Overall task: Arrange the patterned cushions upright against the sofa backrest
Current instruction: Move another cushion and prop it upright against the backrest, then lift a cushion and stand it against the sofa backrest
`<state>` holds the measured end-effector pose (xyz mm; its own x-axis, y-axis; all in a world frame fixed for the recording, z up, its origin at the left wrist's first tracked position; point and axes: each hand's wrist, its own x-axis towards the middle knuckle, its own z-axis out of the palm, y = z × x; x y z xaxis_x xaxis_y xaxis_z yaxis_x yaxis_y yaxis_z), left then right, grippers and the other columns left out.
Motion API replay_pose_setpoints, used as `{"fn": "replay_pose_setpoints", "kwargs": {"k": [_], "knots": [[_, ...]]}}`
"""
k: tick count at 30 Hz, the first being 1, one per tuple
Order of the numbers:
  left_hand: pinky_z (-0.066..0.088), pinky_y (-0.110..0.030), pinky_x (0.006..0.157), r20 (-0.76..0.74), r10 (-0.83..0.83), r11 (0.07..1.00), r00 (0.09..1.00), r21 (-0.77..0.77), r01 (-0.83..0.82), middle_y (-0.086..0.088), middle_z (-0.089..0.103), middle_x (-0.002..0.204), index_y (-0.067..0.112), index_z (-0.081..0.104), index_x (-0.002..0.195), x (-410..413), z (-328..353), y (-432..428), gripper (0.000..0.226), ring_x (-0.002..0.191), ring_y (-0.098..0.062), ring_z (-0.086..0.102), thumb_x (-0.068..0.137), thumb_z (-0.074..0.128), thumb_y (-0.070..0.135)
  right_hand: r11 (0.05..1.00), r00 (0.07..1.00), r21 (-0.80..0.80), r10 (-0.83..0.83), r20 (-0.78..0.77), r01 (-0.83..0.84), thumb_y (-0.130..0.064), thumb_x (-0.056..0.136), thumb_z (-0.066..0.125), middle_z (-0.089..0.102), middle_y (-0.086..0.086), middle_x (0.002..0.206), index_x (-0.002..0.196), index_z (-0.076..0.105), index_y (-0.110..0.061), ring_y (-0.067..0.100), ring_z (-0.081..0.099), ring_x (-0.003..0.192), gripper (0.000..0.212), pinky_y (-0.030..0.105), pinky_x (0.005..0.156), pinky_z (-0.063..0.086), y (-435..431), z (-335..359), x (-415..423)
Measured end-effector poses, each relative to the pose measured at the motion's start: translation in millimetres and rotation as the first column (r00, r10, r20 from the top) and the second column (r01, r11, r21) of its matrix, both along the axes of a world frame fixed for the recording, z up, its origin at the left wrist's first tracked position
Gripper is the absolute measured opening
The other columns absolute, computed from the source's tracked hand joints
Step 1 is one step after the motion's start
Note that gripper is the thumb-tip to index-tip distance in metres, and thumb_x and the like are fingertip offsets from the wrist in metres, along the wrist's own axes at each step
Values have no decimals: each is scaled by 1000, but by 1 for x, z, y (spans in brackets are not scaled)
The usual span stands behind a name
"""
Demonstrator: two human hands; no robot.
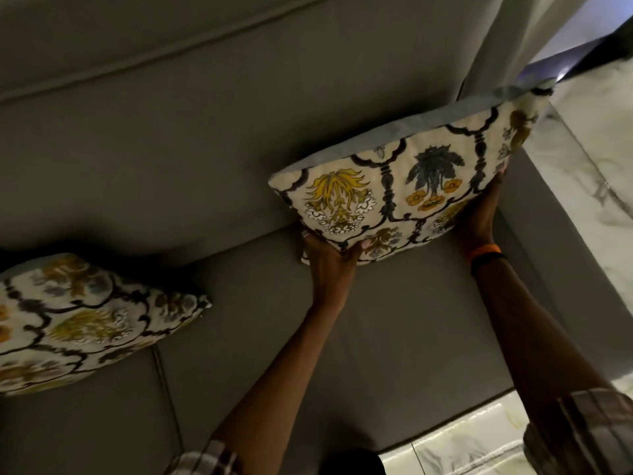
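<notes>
Nearest the camera, two plaid sleeves [579, 437] show at the bottom of the view, rolled back from bare forearms that reach forward over the grey sofa seat [394, 337]. Pale marbled floor [455, 443] shows just past the seat's front edge, between the arms, and again beyond the sofa's right end. A seam between two seat cushions runs back from the front edge on the left. Across that seam, toward the left end of the seat, a second patterned cushion [78, 323] lies slumped and tilted, its top leaning toward the backrest in shadow; no hand touches it. Farther in, the left hand [329, 265] grips the lower left corner of the held patterned cushion [407, 186], thumb on the printed front and fingers curled behind it, with a ring on one finger. The right hand [479, 214] cups the cushion's lower right edge, palm pressed to the fabric, an orange wristband [484, 252] on its wrist. This cushion sits near the right end of the sofa, at the back of the seat, its cream face with yellow, blue and orange flower motifs toward the camera and its plain blue-grey back turned to the backrest [171, 149]. It stands roughly upright but skewed, the right corner higher than the left; whether its lower edge rests on the seat cannot be told. Behind it rises the grey backrest, and a pale curtain [513, 36] hangs at the upper right.
</notes>
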<state>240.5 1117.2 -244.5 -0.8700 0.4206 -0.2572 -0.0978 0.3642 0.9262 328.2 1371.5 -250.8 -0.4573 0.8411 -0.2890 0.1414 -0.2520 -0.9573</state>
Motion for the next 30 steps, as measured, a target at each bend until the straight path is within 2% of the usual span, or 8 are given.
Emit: {"fn": "replay_pose_setpoints", "kwargs": {"k": [3, 6, 7, 10, 13, 19, 27, 30], "knots": [[35, -31, 122, 18, 20, 999, 1000, -26, -20, -14, 47, 152, 0, 28, 153, -11, -18, 5, 126, 143, -22, 44, 65, 73, 79, 989, 995, -118, 96, 27, -92, -90, 84, 53, 36, 4, 174, 171, 21, -21, 23, 42, 157, 116, 45, 132, 33, 16, -32, 11], [34, -34, 120, 22, 31, 996, 999, -81, -29, -17, 37, 156, 5, 19, 156, -8, -14, -6, 129, 146, -30, 37, 63, 79, 70, 995, 982, 52, -89, 168, 81, -59, 112, 33, 31, 7, 174, 170, 18, -14, 8, 49, 144, 75, 14, 116, 42, -33, -6, 8], [38, -36, 116, 17, 34, 994, 999, -103, -33, -19, 34, 155, 5, 18, 156, -5, -10, -14, 130, 144, -33, 37, 61, 80, 69, 985, 970, 98, -156, 185, 140, -47, 116, 30, 31, 9, 173, 169, 19, -12, 9, 48, 143, 65, 15, 117, 41, -50, -9, 12], [46, -44, 107, -33, -39, 976, 999, -214, 31, -16, 28, 157, 12, 17, 158, 4, -4, -54, 122, 143, -34, 37, 67, 75, 69, 975, 916, 111, -221, 335, 194, -55, 112, 34, 31, 13, 175, 169, 22, -16, 28, 37, 157, 70, 43, 129, 30, -123, -10, 27], [48, -44, 109, -123, -180, 924, 976, -360, 125, -12, 29, 158, 16, 21, 157, 11, -12, -130, 104, 143, -30, 39, 78, 78, 52, 990, 853, 108, -136, 503, 94, -64, 105, 41, 43, 18, 164, 164, 33, -16, 36, 45, 149, 77, 53, 125, 35, -218, -17, 27], [50, -53, 106, -230, -442, 736, 867, -645, 204, -18, 47, 151, 18, 26, 149, 5, -20, -380, 81, 141, -38, 45, 86, 66, 48, 897, 671, 69, 274, 689, -437, -42, 104, 62, 45, 17, 159, 159, 43, -16, 38, 40, 150, 64, 58, 124, 33, -468, -10, -13], [47, -61, 105, -276, -316, 610, 908, -792, -28, -23, 51, 146, 13, 47, 142, -83, -16, -772, 68, 136, -44, 47, 86, 47, 53, 649, 483, 25, 540, 689, -761, -45, 103, 65, 46, 16, 159, 159, 42, -15, 38, 41, 150, 68, 56, 120, 35, -826, 2, -116], [43, -66, 107, -259, -219, 577, 941, -812, -89, -29, 50, 146, 13, 40, 144, -113, -22, -885, 68, 135, -49, 47, 91, 45, 55, 609, 458, -13, 610, 646, -793, -63, 94, 56, 47, 17, 160, 160, 42, -14, 39, 42, 149, 83, 55, 119, 36, -930, -8, -146]]}}
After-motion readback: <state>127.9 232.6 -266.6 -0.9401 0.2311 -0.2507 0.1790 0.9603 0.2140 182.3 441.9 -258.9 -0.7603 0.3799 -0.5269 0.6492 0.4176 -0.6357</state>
